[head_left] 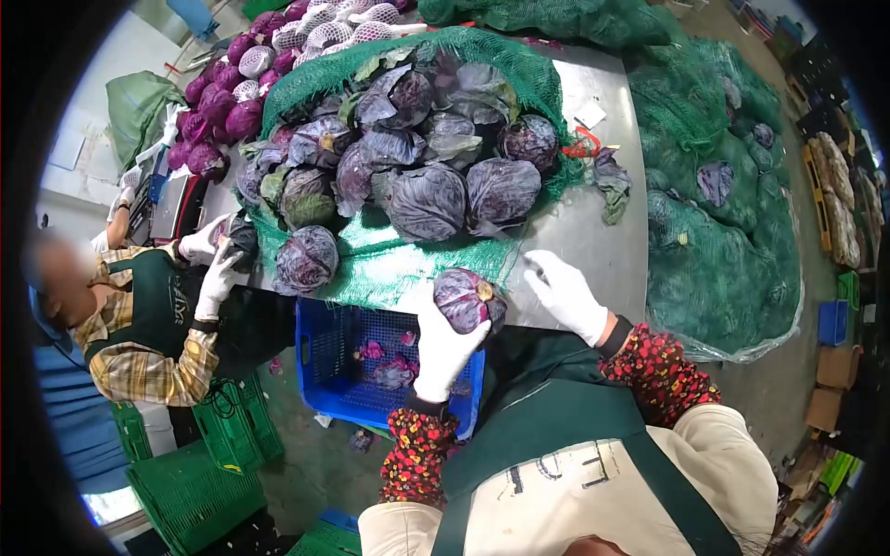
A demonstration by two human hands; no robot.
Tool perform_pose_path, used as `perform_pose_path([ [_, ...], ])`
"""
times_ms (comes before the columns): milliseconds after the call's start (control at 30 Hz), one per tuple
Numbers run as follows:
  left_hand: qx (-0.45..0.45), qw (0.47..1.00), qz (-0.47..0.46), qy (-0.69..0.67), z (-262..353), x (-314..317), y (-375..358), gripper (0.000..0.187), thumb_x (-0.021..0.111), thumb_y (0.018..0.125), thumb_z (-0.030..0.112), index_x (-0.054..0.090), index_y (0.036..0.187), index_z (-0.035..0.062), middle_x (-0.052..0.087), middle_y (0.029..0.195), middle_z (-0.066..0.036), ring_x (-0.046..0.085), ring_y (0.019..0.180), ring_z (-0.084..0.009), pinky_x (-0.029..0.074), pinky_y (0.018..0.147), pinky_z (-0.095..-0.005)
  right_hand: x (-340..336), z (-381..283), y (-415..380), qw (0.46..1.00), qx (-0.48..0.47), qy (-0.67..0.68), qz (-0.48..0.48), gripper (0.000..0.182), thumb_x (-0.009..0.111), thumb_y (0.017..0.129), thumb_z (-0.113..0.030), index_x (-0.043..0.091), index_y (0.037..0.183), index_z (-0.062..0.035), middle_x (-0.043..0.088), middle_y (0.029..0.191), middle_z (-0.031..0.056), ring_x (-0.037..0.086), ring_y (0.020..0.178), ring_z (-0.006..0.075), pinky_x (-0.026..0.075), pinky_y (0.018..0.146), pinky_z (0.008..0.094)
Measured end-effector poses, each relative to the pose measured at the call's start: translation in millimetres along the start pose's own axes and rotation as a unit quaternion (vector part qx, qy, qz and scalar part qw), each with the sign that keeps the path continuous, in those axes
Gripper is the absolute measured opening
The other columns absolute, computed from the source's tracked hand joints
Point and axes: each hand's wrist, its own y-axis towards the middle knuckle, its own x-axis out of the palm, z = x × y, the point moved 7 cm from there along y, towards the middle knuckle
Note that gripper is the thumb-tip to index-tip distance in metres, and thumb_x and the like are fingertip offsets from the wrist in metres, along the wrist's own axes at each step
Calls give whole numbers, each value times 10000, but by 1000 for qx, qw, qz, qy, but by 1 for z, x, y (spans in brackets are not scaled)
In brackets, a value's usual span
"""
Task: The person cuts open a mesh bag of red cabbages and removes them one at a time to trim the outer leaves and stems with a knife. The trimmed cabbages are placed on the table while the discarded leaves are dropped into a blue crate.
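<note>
Probably dense, firm and slick-leaved, the round purple cabbage [468, 301] is cupped in the white-gloved left hand [443, 347] by the silver metal table's [598, 255] near edge; the white-gloved right hand [569, 298], spread loosely, holds nothing. The cabbage's broad sides should grip best.

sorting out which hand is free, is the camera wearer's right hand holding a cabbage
No, the right hand is open and apart from the purple cabbage, which is held in the left hand.
</note>
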Motion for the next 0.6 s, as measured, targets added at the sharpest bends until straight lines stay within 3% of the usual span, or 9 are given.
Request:
perform_pose_path([
  [67,-8,999,-24,-40,-5,0,5,1068,878,594,282,269,1412,-35,397,1350,-228,432,1256,-337,363,1062,-391,13,-16,-16,986,-135,-94,-6,314,569,923,-222,545,1209,-96,639,949,168,641,766,328,526,671,384],
  [100,-16,995,-51,-80,-8,2,11,1083,883,580,286,265,1408,-37,397,1347,-226,432,1253,-336,361,1064,-391,18,-17,-22,986,-138,-95,-3,314,569,923,-222,545,1209,-96,639,949,168,641,766,328,526,671,384],
  [133,15,999,-27,10,-8,-2,15,1046,887,558,297,318,1369,-39,461,1285,-215,484,1198,-326,388,1037,-394,29,-13,-26,984,-105,-142,-40,280,567,922,-226,551,1169,-94,636,937,157,640,763,329,523,660,393],
  [200,27,998,-63,11,-8,-2,30,1012,884,555,303,350,1342,-41,491,1252,-209,507,1172,-320,402,1021,-397,41,-12,-29,971,-65,-213,-80,180,561,912,-211,540,1036,-83,616,860,126,641,722,311,515,606,413],
  [333,15,992,-122,-27,-12,10,49,950,882,554,318,412,1294,-47,543,1187,-204,545,1120,-322,428,985,-404,51,-13,-26,956,-63,-277,-72,94,510,877,-104,514,959,-58,612,780,127,649,644,310,524,542,398],
  [600,53,986,-103,121,0,22,68,1028,852,562,486,439,1298,-103,561,1200,-270,555,1138,-373,449,968,-406,48,5,-12,942,-31,-329,-52,120,502,847,-46,512,964,-24,626,757,155,658,649,321,528,549,398],
])
